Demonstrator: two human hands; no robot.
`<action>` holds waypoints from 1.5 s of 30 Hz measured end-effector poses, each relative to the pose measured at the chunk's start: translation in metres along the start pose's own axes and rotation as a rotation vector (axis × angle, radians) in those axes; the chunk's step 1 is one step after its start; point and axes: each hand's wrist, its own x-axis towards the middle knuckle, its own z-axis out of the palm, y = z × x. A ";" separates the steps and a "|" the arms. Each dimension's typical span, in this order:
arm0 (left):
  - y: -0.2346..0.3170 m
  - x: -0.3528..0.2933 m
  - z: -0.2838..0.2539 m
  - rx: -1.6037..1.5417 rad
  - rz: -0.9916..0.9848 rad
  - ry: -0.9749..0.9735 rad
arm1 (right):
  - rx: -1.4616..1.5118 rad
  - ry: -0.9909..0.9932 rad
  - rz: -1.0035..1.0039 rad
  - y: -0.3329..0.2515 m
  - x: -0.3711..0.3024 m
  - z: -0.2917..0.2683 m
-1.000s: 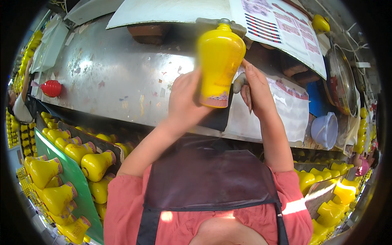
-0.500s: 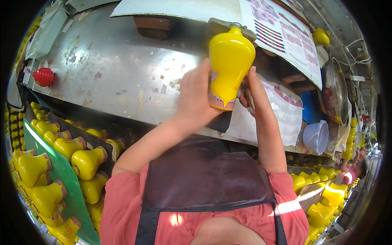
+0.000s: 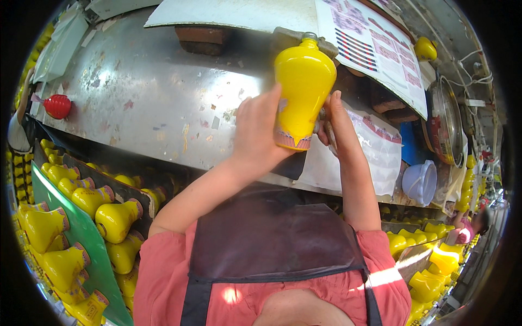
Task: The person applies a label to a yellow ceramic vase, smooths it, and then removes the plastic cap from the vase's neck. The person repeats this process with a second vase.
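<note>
A glossy yellow vase-shaped bottle [image 3: 305, 81] lies tilted over the worktop, its narrow neck pointing away from me at a grey-brown block [image 3: 288, 38]. A patterned decal band runs round its near end, and a smaller purple patch sits on its left side. My left hand [image 3: 258, 125] is closed on the bottle's left side by the near end; its fingers are slightly blurred. On the right side, my right hand [image 3: 338, 122] has curled fingers around a small brownish object with a curved edge, partly hidden, too little seen to name. Its thumb points up beside the bottle.
Decal sheets [image 3: 375, 60] lie on a raised white board at the back right. More wet-looking sheets [image 3: 353, 155] lie right of the bottle. A pale blue bucket [image 3: 420, 183] stands at the right, a red squeeze bulb [image 3: 57, 106] far left. Yellow bottles [image 3: 117, 220] crowd both sides.
The bottle and both hands have shifted very slightly to the left, and the bottle's near end sits a little lower. Both hands keep their hold.
</note>
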 end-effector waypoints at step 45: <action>-0.021 0.094 0.018 -0.974 -0.517 0.026 | -0.406 0.137 -0.349 -0.031 0.016 -0.016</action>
